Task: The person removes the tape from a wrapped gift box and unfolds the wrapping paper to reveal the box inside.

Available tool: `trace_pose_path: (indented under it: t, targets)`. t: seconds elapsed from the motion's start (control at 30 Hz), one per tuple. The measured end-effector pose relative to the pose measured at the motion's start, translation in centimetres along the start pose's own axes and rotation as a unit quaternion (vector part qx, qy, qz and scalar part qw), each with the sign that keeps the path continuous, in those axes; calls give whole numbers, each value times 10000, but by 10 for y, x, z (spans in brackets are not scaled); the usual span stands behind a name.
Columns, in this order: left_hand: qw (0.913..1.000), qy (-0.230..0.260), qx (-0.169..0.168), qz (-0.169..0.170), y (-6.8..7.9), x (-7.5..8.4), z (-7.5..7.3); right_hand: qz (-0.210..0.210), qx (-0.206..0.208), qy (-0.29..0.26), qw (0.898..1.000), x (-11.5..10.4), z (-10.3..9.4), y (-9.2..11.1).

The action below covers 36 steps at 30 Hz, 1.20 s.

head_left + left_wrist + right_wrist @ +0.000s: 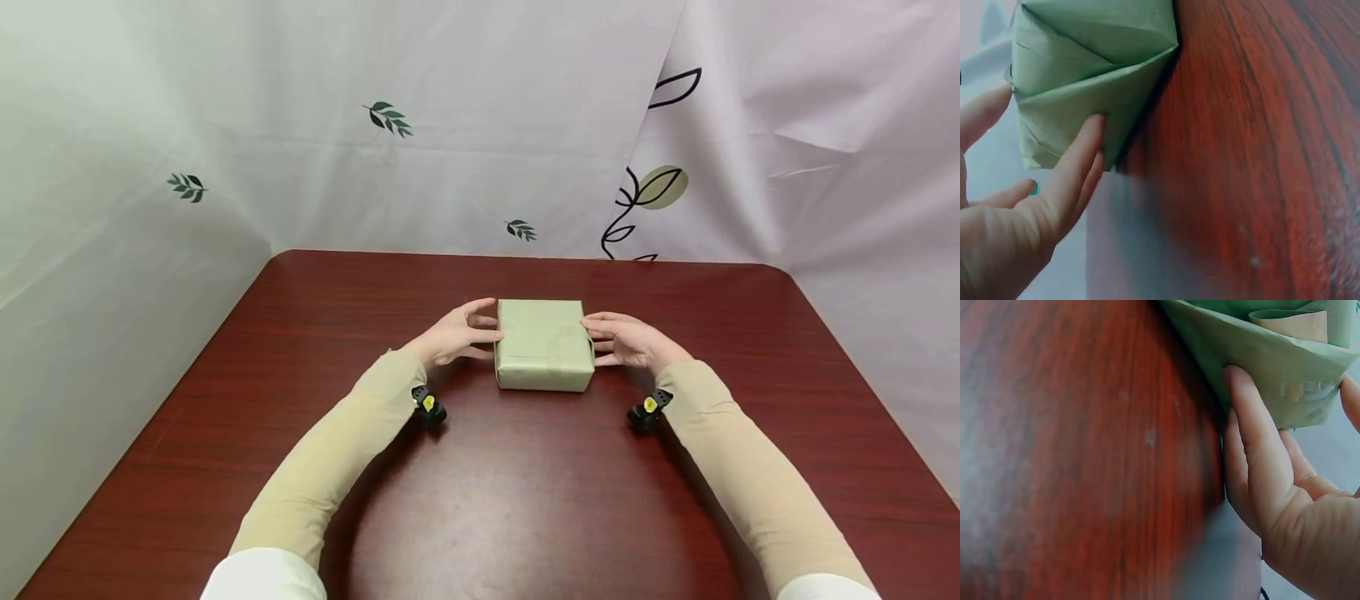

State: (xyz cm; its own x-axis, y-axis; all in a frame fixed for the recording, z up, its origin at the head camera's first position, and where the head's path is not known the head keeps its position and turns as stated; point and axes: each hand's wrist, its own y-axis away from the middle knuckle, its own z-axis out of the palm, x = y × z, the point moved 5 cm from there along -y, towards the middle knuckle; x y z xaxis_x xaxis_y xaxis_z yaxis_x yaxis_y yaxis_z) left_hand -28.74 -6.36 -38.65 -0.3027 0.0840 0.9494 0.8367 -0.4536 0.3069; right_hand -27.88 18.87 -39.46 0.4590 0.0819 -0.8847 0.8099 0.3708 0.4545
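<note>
A box wrapped in light green paper sits on the table, between both hands. My left hand is at its left side with the fingers spread and nearly straight; in the left wrist view fingertips rest against the folded paper of that end. At the right side is my right hand, its fingers extended along the wrapping. The right wrist view shows fingertips touching the lower part of the end, below a loose paper flap that stands out. Shiny tape shows beside them. The box's underside is hidden.
The dark red wooden table has rounded far corners. White curtains with leaf prints hang behind it and along both sides. A small black wrist camera is strapped on the left wrist, another camera on the right.
</note>
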Motion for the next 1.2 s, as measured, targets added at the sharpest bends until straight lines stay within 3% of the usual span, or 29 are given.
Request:
trace_pose_path:
  t: [0.13, 0.23, 0.43, 0.57, 0.7, 0.9, 1.2]
  targets:
    - [9985, -471, 266, 90, 6, 7, 0, -24, 163, -87, 9998, 0, -4, 2]
    - [9925, -1061, 503, 328, 13, 18, 2, -138, 272, -114, 9995, -4, -7, 5]
    - [9653, -2200, 948, 1038, 28, 39, 9, -318, 486, -89, 9983, -13, -10, 13]
    - [9474, -2700, 956, 1430, 30, 44, 20, -524, 723, -263, 9957, -20, -7, 20]
    - [9148, -3530, 799, 1791, 31, 43, 37, -863, 939, -262, 9915, -29, 0, 28]
    - [8472, -4792, 377, 2262, 32, 41, 59, -1062, 983, 562, 9879, -39, 13, 32]
    - [7848, -5771, -19, 2259, 34, 27, 70, -966, 1007, 1786, 9740, -39, 24, 31]
